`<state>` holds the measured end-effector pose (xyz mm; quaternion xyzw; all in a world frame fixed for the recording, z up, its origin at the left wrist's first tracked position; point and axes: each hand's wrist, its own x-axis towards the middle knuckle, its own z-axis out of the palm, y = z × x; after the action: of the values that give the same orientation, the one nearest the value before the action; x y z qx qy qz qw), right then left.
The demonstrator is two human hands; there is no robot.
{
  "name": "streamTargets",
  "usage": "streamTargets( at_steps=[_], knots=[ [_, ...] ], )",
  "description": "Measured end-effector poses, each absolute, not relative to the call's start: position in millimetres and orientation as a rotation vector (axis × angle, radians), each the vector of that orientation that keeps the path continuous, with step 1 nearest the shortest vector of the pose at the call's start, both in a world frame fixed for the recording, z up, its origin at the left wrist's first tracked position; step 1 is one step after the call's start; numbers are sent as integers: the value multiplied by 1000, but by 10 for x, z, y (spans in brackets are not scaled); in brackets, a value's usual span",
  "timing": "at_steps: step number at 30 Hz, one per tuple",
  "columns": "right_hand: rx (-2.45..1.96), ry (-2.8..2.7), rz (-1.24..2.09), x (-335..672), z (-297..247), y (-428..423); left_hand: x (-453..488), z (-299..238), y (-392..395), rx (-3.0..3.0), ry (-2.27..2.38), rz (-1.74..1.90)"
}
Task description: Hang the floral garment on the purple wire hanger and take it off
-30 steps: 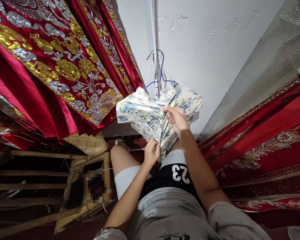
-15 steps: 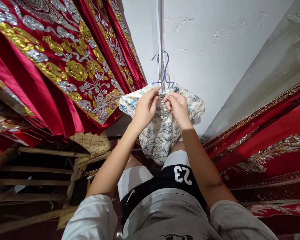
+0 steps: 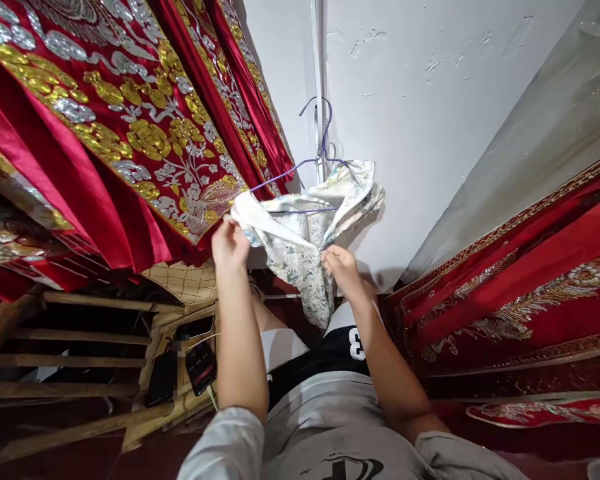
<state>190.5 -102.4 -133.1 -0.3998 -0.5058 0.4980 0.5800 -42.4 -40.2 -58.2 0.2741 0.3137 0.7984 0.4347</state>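
floral garment [image 3: 291, 261] now pulled open at the neck
left hand [image 3: 231, 245] out at its shoulder, right hand [image 3: 342, 268] lower

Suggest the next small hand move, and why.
Probably have the left hand ease its side of the floral garment off the purple hanger: the neckline gapes, the hanger is mostly bare on that side, and the right hand pinches the neckline's lower edge.

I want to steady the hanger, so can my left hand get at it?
Probably yes: your left hand is at the floral garment, near an uncovered stretch of the hanger.
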Motion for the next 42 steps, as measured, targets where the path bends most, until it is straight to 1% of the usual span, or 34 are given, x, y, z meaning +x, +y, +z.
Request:
streamTargets(
  at_steps=[5, 8, 11, 14, 16, 19, 24, 26, 29, 31, 33, 35, 37, 39, 42],
  knots=[
    [-960, -1050, 1205, 1980, -1391, -1179, 0, -1502, -627, 501, 934, 1868],
    [-1008, -1075, 1181, 2165, -1411, -1195, 214, -1713, -748, 597, 1010, 1840],
    [-1090, -1238, 1236, 2371, -1429, -1221, 271, -1634, -828, 745, 1067, 1868],
    [-1183, -1627, 1469, 2487, -1454, -1251, 320, -1428, -940, 814, 938, 1933],
    [-1227, -1735, 1498, 2468, -1470, -1253, 413, -1305, -1049, 911, 847, 1881],
    [-1167, -1476, 1423, 2313, -1463, -1216, 600, -1173, -1246, 1196, 815, 1727],
    [-837, -1110, 1703, 2078, -1292, -1129, 655, -926, -1458, 1842, 826, 1315],
    [-784, -1127, 1809, 2083, -1156, -1117, 554, -846, -1420, 1888, 852, 1298],
    [-710, -1359, 1912, 2190, -877, -1092, 370, -851, -1243, 1858, 856, 1206],
    [-722, -1608, 1816, 2298, -675, -1023, 255, -924, -1119, 1854, 847, 1003],
    [-810, -1800, 1449, 2404, -520, -878, 142, -999, -1050, 1872, 891, 788],
    [-895, -1811, 998, 2479, -464, -657, 34, -1026, -1053, 1887, 955, 671],
    [-936, -1736, 745, 2501, -518, -399, -51, -995, -1109, 1850, 959, 631],
    [-963, -1711, 713, 2482, -644, -164, -94, -932, -1183, 1772, 911, 617],
    [-989, -1748, 758, 2471, -833, 40, -107, -855, -1251, 1716, 910, 679]
  ],
)
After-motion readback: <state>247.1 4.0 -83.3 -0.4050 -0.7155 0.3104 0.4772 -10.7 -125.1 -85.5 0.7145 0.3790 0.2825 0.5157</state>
